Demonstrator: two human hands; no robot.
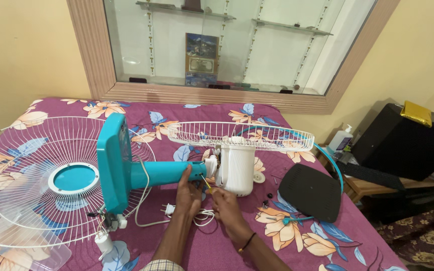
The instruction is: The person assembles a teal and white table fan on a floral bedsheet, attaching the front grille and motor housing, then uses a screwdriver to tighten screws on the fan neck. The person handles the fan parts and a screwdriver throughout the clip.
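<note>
A dismantled teal and white fan lies on a floral bedspread (287,236). Its teal base (112,163) stands on edge, and the teal neck (164,173) runs right to the white motor housing (237,168), which carries the rear wire guard (242,134). My left hand (188,193) rests against the underside of the neck near the joint. My right hand (225,206) grips a yellow-handled screwdriver (206,183) whose tip points at the joint between neck and motor. The white power cord and plug (169,208) lie under my hands.
The front wire guard (31,175) with a teal centre lies at left. A black router-like box (311,191) sits at right on the bed, small dark screws (266,201) near it. Beyond the bed's right edge stand a wooden stool with a pump bottle (344,138) and a black case (408,143).
</note>
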